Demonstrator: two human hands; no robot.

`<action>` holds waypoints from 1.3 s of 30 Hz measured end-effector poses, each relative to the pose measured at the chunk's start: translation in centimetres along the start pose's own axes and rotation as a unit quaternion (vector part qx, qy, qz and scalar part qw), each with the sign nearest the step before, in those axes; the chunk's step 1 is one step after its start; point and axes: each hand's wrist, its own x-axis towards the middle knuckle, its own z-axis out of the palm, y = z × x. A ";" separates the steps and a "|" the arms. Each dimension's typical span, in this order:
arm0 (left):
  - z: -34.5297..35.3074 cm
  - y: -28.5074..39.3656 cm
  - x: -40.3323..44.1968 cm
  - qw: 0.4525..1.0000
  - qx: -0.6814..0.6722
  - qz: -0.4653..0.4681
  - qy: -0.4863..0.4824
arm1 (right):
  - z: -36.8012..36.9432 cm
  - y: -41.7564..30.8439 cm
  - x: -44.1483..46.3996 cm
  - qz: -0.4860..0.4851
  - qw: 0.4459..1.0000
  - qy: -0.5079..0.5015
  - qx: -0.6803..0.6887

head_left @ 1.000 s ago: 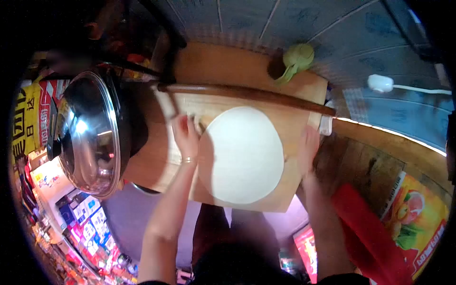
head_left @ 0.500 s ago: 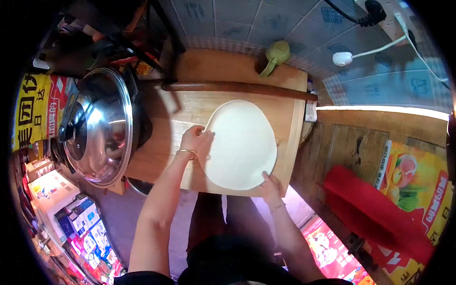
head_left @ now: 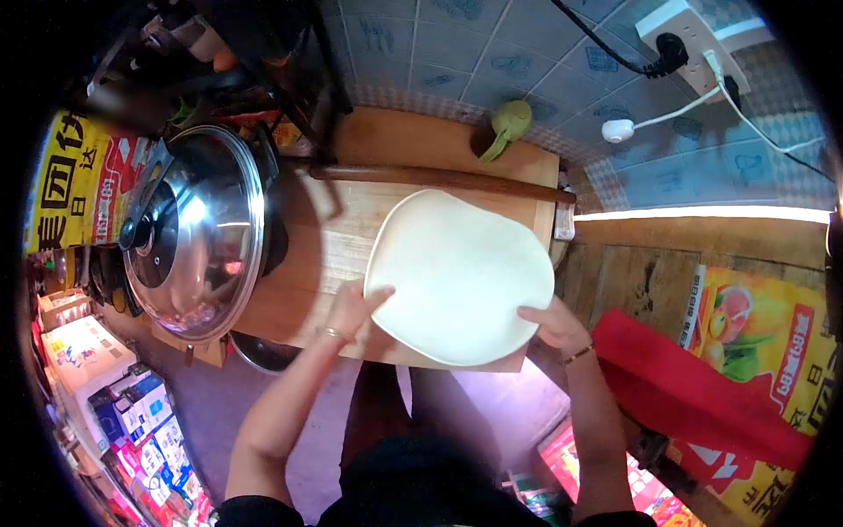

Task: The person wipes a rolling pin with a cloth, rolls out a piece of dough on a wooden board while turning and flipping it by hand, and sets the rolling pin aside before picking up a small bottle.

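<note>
I am working in a kitchen, where a large lidded pot (head_left: 198,228) is standing at my left, a long rolling pin (head_left: 439,178) is lying across the wooden worktop (head_left: 294,303) beyond a pale sheet of dough (head_left: 457,272), and blue printed tiles (head_left: 479,35) are rising behind.

I receive one view from the head mount. The lens faces forward and steeply down onto the tabletop (head_left: 378,140) at close range. Its wide, dark-rimmed field spans the near floor (head_left: 202,395), far tiled wall (head_left: 465,53) and left-hand pot lid (head_left: 198,237).
</note>
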 end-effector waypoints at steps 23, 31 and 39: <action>-0.1 -6.9 4.8 0.770 0.364 0.414 0.321 | -6.0 7.5 7.4 -0.149 0.617 0.040 -0.771; -0.2 -16.1 1.9 0.777 0.467 0.171 0.387 | -7.0 16.1 4.1 -0.206 0.606 0.355 -0.681; -0.6 -14.6 6.7 0.721 0.490 0.138 0.469 | -6.8 13.1 7.9 -0.201 0.583 0.384 -0.687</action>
